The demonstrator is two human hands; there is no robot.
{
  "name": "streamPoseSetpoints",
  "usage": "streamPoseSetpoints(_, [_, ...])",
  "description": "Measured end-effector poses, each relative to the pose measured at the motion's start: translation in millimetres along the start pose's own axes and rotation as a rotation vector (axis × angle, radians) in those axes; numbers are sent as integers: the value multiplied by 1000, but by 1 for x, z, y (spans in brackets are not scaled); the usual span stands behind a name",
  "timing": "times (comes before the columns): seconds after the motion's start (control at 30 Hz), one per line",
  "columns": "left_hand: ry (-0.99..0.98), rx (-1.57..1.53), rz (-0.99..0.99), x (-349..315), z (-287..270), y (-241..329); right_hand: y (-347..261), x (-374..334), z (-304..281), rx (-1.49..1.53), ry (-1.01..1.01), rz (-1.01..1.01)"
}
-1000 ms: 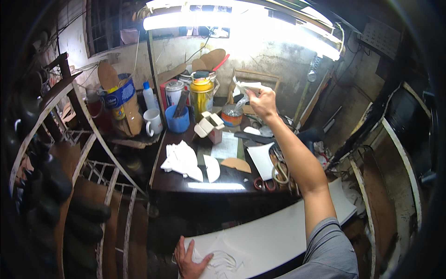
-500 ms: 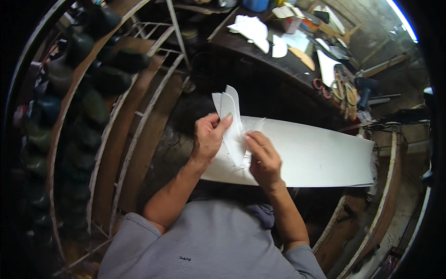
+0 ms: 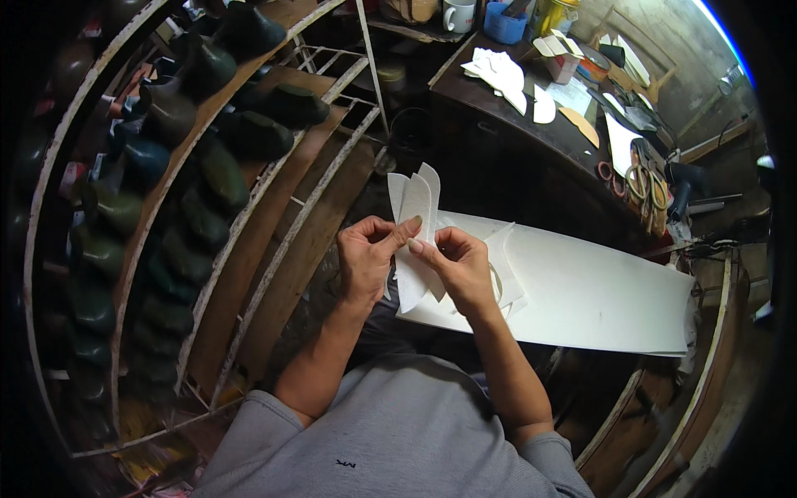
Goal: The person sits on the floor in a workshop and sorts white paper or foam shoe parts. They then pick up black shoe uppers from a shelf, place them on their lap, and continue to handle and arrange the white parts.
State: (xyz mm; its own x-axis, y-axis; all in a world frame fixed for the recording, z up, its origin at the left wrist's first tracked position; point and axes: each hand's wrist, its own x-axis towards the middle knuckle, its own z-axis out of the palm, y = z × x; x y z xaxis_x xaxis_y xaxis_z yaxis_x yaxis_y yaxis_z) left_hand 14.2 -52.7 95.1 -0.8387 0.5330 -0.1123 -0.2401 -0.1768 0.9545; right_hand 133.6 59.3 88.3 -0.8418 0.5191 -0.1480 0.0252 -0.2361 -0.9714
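a small bundle of white cut pieces [image 3: 415,203] is held in front of the grey shirt [image 3: 374,415], at the left end of a long white sheet [image 3: 581,295], with its rounded tips pointed up and fanned apart. by the left hand [image 3: 365,257] the bundle is gripped at its middle, the thumb laid flat across the front layer. by the right hand [image 3: 465,270] the lower right side of the bundle is pinched, the two thumbs almost meeting; the fingertips behind are hidden, and it cannot be told which layers are held by each hand. beside the right wrist, a loose white scrap [image 3: 508,270] is lying on the sheet's left end. on the dark worktop [image 3: 544,137], a pile of white cutouts [image 3: 496,75] is set near the left edge, followed along the front edge by a white half-round piece [image 3: 544,105] and a tan half-round piece [image 3: 579,126]. behind these an opened carton [image 3: 564,68] is stood. near the front right corner, scissors [image 3: 638,181] are gathered. to the left, dark shoe-shaped forms [image 3: 203,220] are lined up on a rack [image 3: 149,217].
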Motion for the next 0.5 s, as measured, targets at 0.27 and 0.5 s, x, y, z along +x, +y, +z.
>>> streamPoseSetpoints(0.27, [-141, 21, -136, 0, -8, 0, 13, -14, -17, 157, 142, 55])
streamPoseSetpoints(0.5, [-137, 21, -63, 4, -8, -8, 8, -23, -43, 363, 347, 15])
